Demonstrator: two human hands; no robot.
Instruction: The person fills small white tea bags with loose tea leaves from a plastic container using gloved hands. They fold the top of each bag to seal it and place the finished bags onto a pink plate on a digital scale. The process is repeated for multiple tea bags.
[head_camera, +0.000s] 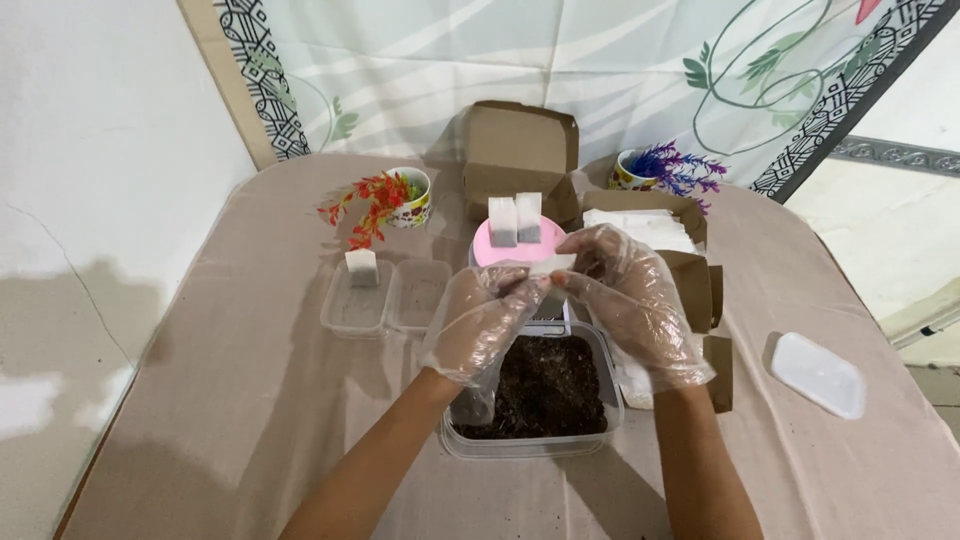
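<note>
My left hand (485, 320) and my right hand (630, 290), both in clear plastic gloves, hold a small white sachet (550, 265) between their fingertips. They hover over a clear plastic tub of dark soil (545, 385) at the table's middle. Just beyond the hands sits a pink round lid (500, 252) with two filled white sachets (515, 220) standing upright on it.
Two small clear trays (385, 300) lie to the left, one bearing a white sachet (361, 267). Brown cardboard boxes (520, 150) stand at the back and right, one holding white sachets (640, 228). Two cups with artificial plants (385, 200) flank them. A white lid (818, 373) rests at right.
</note>
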